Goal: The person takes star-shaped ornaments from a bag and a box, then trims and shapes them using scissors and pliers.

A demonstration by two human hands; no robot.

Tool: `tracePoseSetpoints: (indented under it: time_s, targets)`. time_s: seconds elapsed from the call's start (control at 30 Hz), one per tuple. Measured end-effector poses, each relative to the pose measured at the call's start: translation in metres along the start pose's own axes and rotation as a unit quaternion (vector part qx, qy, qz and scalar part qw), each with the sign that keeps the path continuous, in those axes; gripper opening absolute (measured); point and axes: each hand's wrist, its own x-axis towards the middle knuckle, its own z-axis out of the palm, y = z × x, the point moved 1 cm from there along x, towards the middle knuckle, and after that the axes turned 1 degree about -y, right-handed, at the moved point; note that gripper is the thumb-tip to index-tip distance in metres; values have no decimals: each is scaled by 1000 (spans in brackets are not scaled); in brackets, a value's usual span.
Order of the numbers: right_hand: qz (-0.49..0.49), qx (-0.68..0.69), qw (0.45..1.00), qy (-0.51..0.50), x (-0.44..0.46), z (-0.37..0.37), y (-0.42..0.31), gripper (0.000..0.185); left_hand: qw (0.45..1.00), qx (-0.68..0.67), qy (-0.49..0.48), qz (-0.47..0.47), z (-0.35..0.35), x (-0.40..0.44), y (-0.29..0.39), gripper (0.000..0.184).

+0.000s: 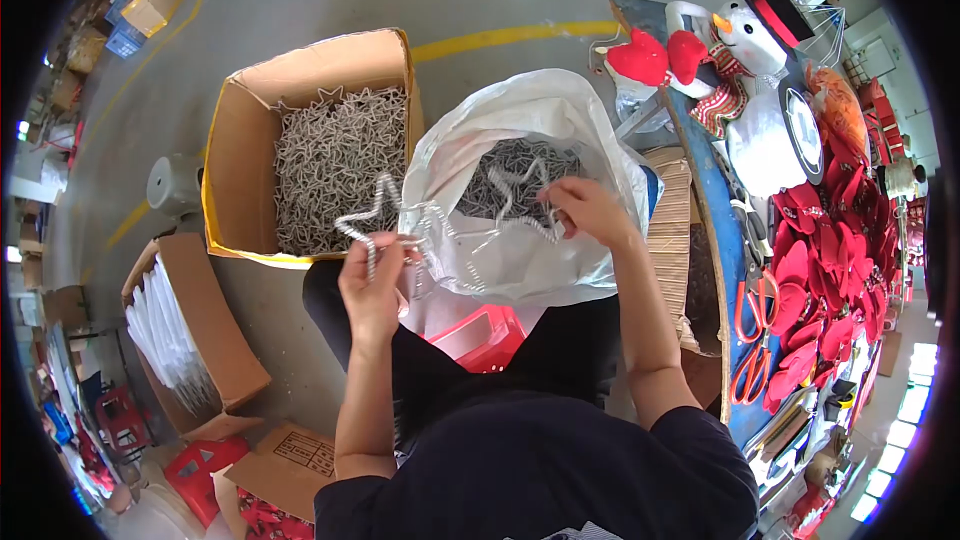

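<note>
Star (380,198) above left grip (370,288), star (504,198) beside right (594,213)

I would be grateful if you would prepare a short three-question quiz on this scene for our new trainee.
1. True or false: in this view, the open white plastic sack stands to the right of the large brown cardboard box filled with small grey star outlines.

2. Multiple choice: what is the person's left hand gripping?
A) orange-handled metal scissors
B) a silvery star-shaped outline
C) a striped fabric scarf

3. Fill in the missing word: the white snowman figure wears a red-banded ____ hat.

Key: 1 true; 2 B; 3 black.
</note>
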Motion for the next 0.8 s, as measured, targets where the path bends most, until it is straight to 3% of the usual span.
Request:
tracePoseSetpoints:
  time_s: [0.07,0.2,0.27,0.33,0.4,0.47,0.53,0.6,0.73,0.8]
  targets:
    - [38,-158,984,-67,39,-5,22,25,996,-77,36,41,-9,-3,6,15]
    - [-73,-365,927,-56,135,9,52,25,993,-99,56,28,-31,-8,17,22]
    - [-122,-429,895,-17,193,25,98,19,993,-81,88,18,-37,-11,21,22]
    - [-27,-358,930,-74,221,49,121,21,990,-81,118,9,-43,-12,21,22]
    - [-94,-337,933,-85,242,75,144,26,986,-80,146,1,-51,-12,20,22]
    - [-319,-356,877,-45,253,100,175,33,982,-80,171,-7,-59,-12,18,23]
    - [-271,-350,895,-58,236,112,155,43,978,-97,185,-18,-64,-11,14,22]
    - [-244,-361,899,28,242,128,173,44,973,-112,202,-33,-66,-12,11,22]
    - [-223,-474,848,75,225,120,159,41,972,-131,192,-34,-68,-15,11,21]
    - [-53,-483,872,60,192,101,94,38,973,-136,183,-23,-70,-17,12,20]
